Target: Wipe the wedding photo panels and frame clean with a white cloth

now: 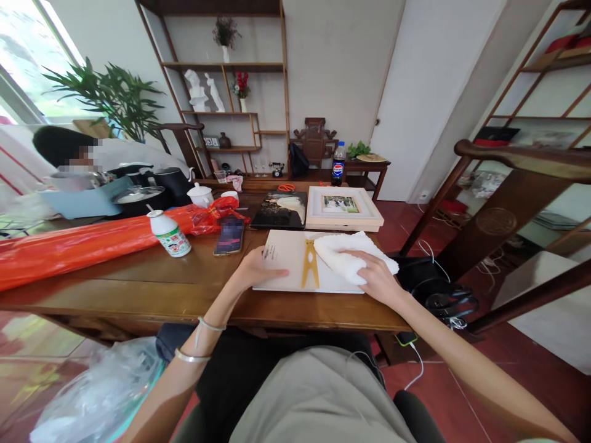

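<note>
A white book (286, 280) with small print and a yellow peg-shaped figure (310, 264) on its cover lies flat near the table's front edge. My left hand (258, 269) grips its left side, thumb on top of the cover and the other fingers at the edge, partly hidden. Bunched under my right hand (376, 274) is a white towel (344, 251), pressed onto the right part of the cover. My right fingers are closed over the cloth.
Behind the book lie a framed picture (344, 212) and a dark flat board (272, 212). To the left are a phone (229, 237), a white bottle (170, 235) and red plastic wrapping (101, 240). A cola bottle (338, 165) stands at the back. Another person (133, 154) leans at far left.
</note>
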